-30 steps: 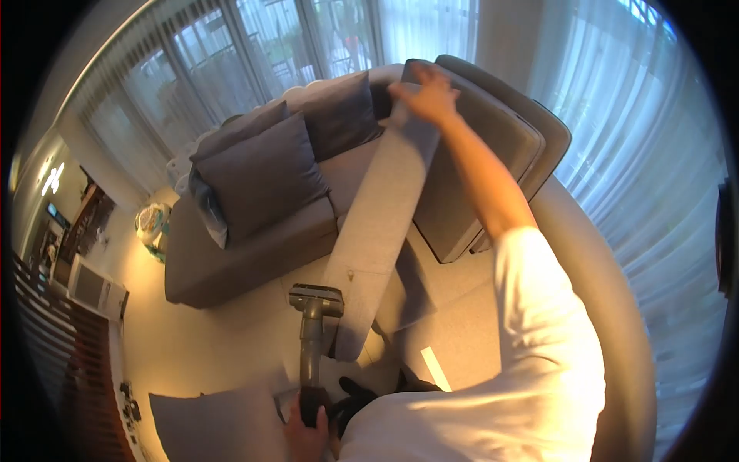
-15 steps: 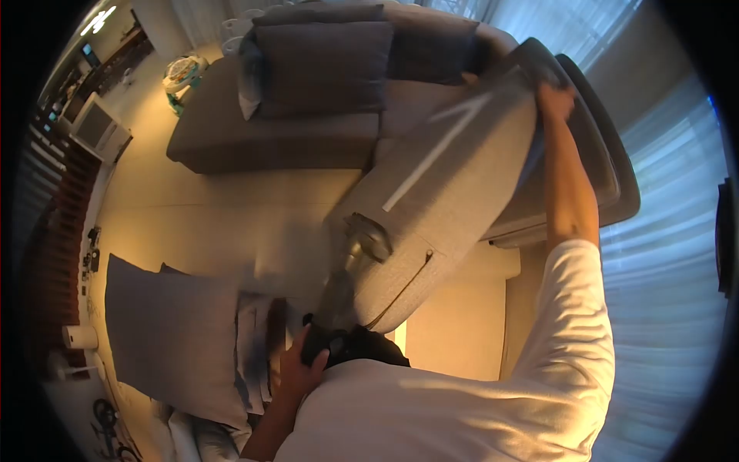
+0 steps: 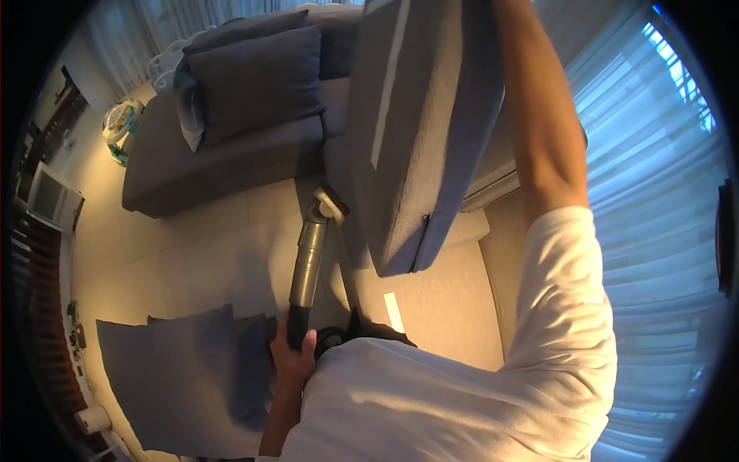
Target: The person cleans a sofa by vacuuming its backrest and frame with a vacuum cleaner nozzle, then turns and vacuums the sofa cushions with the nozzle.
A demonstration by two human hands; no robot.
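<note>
My left hand [image 3: 292, 350] is closed around the dark handle of a vacuum cleaner [image 3: 308, 262]. Its grey tube points away from me and ends in an angled brush head [image 3: 331, 203], just left of the sofa's edge. A long grey seat cushion [image 3: 412, 146] stands tilted up on its side, its zipper toward me and a pale strip along one face. My right arm reaches along the cushion's right side to the top edge of the view, where the hand is cut off.
Under the raised cushion lies the sofa base [image 3: 446, 308] with a white strip [image 3: 393, 312]. Grey pillows [image 3: 165, 377] lie at lower left. Further off are the sofa's other section [image 3: 223, 173], a baby walker [image 3: 122, 127] and a white framed panel [image 3: 54, 196]. Sheer curtains [image 3: 647, 254] hang right.
The cushion has been raised from a slant to nearly upright. My right hand has gone up out of view. The vacuum's brush head has moved left and swung away from the cushion.
</note>
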